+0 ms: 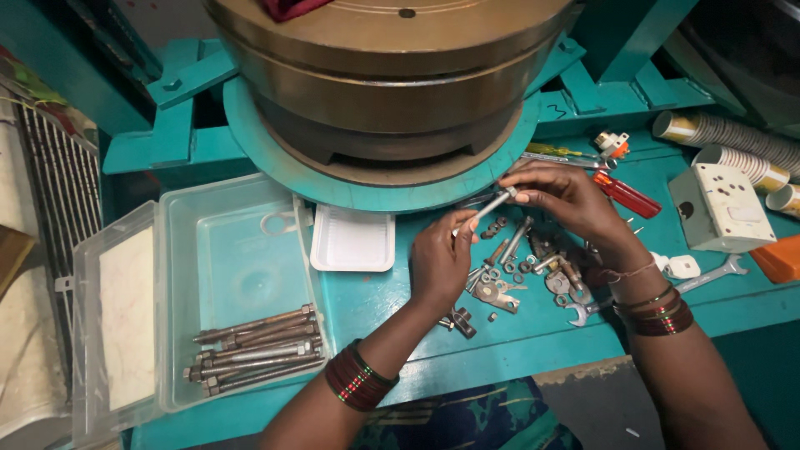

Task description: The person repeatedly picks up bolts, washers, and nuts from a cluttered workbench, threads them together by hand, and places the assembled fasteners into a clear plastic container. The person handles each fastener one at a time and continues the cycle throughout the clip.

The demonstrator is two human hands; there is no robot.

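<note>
Head view, bench inventory. Landmark: large round brass-coloured machine drum (392, 75) on teal base. Just below drum's rim: long grey steel bolt (489, 206), held level btwn both hands, likely so its nut turns freely. Left hand (440, 260) pinches bolt's lower end; right hand (560, 196) fingertips pinch nut end. Below drum, under hands: loose nuts, washers, keys (508, 275). Lower-left of drum: clear plastic box (225, 250) w/ rusty bolts (254, 350). Right of drum: red-handled tool (627, 195).

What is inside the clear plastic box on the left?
The clear plastic box holds a pile of long rusty bolts at its near end; the rest shows bare bottom. Whatever lies beneath the pile is covered.
</note>
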